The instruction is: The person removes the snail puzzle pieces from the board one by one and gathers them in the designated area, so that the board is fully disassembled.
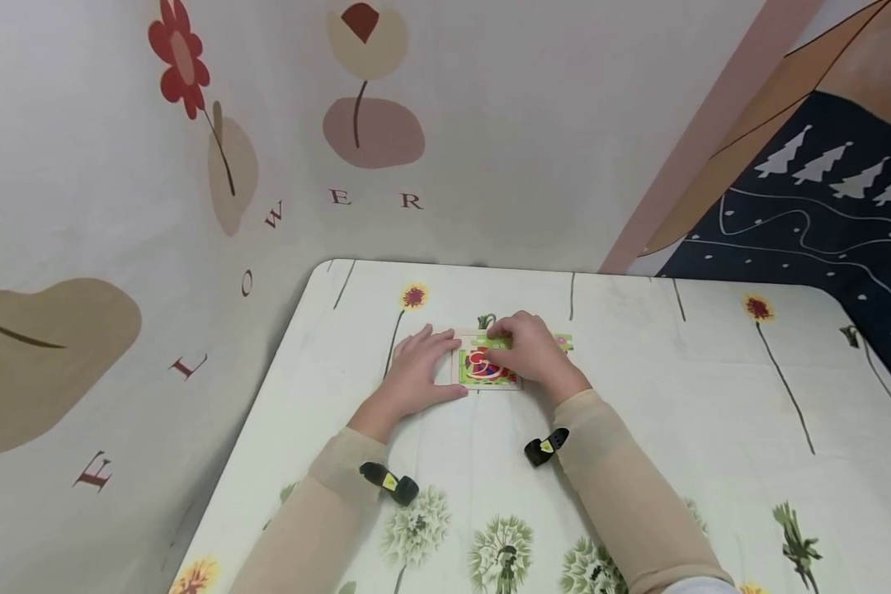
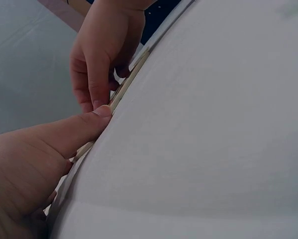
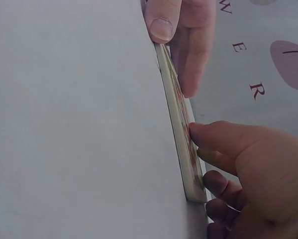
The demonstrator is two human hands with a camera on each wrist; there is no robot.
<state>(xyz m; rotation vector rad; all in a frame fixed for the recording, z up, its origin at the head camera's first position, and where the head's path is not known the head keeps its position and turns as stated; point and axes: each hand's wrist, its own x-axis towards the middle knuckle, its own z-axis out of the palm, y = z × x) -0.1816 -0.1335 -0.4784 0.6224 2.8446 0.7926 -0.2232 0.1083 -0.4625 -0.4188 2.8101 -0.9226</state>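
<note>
A small, flat picture board [image 1: 490,386] with a pale wooden frame and a red, purple and green picture lies on the table. My left hand [image 1: 416,375] holds its left side, thumb at the near corner and fingers by the far corner. In the left wrist view, the left thumb [image 2: 103,111] presses the board's edge. My right hand [image 1: 530,351] reaches over the board's right part, fingers bent and fingertips right at the picture. I cannot tell whether a piece is between them. A green piece with a pink spot [image 1: 564,340] shows past the right hand, partly hidden.
The table [image 1: 661,396] has a white cloth printed with flowers and dandelions. Fabric walls [image 1: 505,190] printed with flowers and letters rise behind it and at the left. A dark panel with white trees [image 1: 824,223] borders the right. Each wrist wears a small black camera [image 1: 545,447].
</note>
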